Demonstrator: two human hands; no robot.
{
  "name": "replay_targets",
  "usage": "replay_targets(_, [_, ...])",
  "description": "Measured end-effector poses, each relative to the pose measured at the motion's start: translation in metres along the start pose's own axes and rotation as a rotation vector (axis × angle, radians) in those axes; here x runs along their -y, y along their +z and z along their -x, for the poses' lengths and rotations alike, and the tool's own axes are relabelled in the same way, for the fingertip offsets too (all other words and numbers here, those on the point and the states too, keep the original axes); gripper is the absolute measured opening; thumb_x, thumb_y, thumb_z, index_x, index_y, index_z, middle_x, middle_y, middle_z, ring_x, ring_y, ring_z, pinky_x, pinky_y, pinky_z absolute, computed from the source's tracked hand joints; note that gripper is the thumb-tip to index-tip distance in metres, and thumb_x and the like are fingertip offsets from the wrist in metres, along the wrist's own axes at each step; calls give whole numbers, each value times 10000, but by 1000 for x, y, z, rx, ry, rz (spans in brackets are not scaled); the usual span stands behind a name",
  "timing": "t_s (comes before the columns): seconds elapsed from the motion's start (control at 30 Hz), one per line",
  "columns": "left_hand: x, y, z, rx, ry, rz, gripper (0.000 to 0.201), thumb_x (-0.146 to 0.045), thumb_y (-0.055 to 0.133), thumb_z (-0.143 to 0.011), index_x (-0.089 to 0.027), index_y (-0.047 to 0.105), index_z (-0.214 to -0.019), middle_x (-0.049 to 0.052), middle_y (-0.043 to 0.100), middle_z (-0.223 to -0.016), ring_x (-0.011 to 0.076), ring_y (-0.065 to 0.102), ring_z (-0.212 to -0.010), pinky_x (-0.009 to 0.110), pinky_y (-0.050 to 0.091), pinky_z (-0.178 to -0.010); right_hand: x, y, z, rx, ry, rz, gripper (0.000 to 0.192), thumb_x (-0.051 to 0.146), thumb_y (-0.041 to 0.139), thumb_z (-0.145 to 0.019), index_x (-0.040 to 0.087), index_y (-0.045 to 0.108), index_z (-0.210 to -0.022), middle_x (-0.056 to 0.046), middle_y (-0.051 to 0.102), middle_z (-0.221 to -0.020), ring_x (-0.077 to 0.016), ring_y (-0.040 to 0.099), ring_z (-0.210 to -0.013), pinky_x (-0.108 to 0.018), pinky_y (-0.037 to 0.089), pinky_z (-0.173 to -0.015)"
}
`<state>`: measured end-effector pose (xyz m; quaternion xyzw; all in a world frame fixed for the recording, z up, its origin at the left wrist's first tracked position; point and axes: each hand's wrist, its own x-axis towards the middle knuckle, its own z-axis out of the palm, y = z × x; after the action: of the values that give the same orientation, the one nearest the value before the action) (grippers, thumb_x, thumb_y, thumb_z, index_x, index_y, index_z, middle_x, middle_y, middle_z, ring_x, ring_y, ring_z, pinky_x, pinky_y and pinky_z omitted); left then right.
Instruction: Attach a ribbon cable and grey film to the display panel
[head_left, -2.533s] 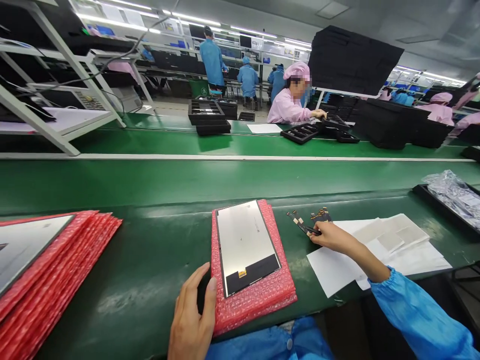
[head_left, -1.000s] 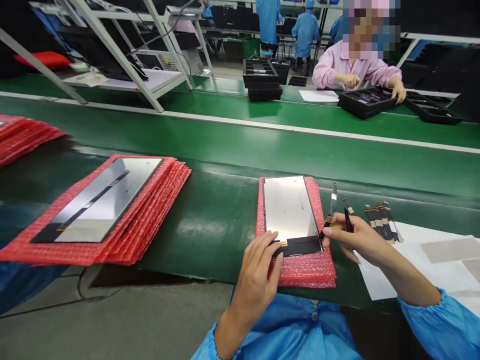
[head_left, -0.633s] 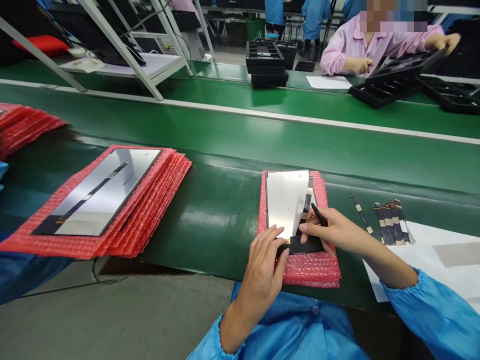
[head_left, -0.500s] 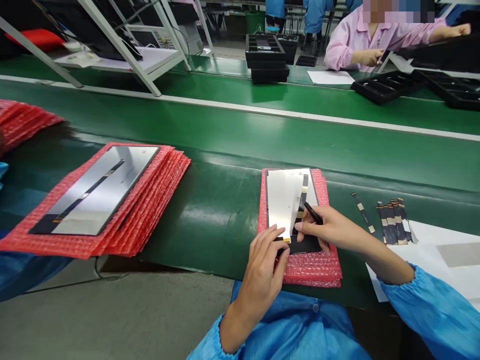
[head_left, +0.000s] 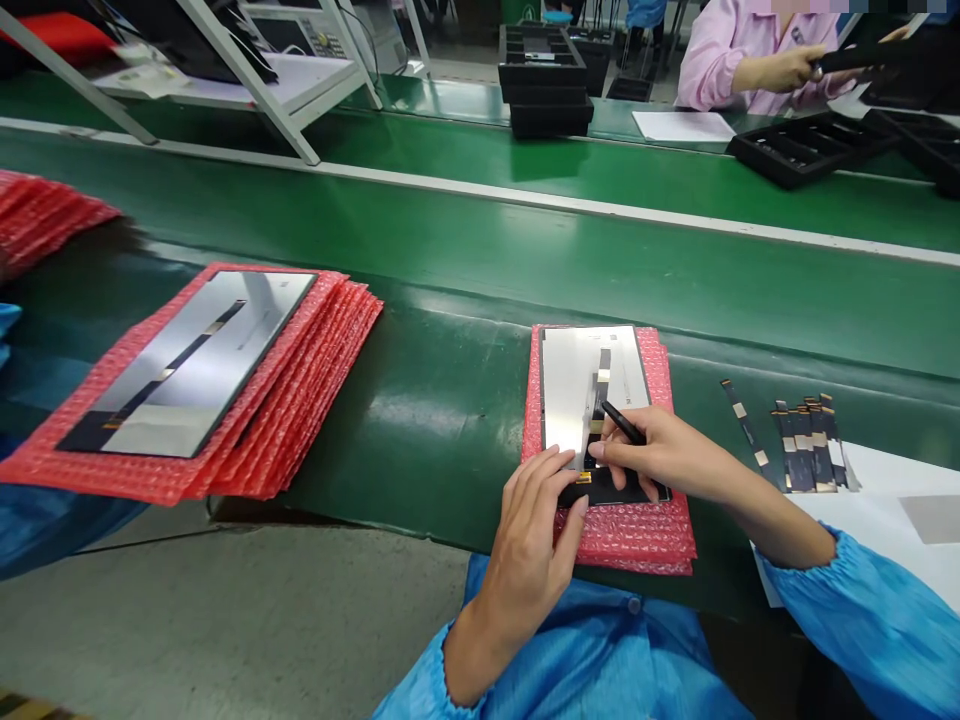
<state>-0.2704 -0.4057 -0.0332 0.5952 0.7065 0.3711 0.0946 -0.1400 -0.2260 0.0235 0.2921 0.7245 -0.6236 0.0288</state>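
Note:
A silver-backed display panel [head_left: 564, 385] with a black lower border lies on red bubble-wrap sheets [head_left: 630, 540] in front of me. A dark flex cable [head_left: 603, 372] runs lengthwise over its back, and its gold end shows near the lower border. My left hand [head_left: 534, 525] rests at the panel's lower left corner, fingers extended and holding nothing. Closed around a black pen-like tool [head_left: 621, 422], my right hand [head_left: 656, 448] touches the cable's lower part. The tool's far end points up and left, and my fingers hide part of the cable.
Several loose flex cables [head_left: 808, 445] lie to the right beside white paper [head_left: 892, 475]. At left, another panel [head_left: 202, 365] tops a stack of red bubble-wrap pouches [head_left: 315, 400]. Black trays [head_left: 810, 150] and a co-worker's hand [head_left: 791, 70] are across the bench.
My view has tilted slightly down and to the left. Both hands stay at the panel's lower part with little movement. The co-worker's hands across the bench have shifted.

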Motion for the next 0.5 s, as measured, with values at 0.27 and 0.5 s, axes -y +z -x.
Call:
replay_targets(0.27, [10, -5, 5, 0, 3, -168, 492, -407, 504, -982, -243, 423, -1439, 18, 505, -1502, 171, 451, -1428, 426, 405, -1214, 1, 11, -3, -1, 12, 1, 193, 368, 600, -925, 228, 595, -792, 56, 663, -572, -84, 538, -318, -161, 414, -287])
replay_targets(0.5, [11, -6, 6, 7, 3, -170, 453, -398, 502, -986, -239, 457, -1409, 10, 498, -1509, 156, 458, -1425, 414, 396, -1220, -3, 15, -5, -23, -2, -36, 196, 363, 605, -922, 250, 578, -764, 50, 683, -588, -95, 531, -309, -178, 407, -282])
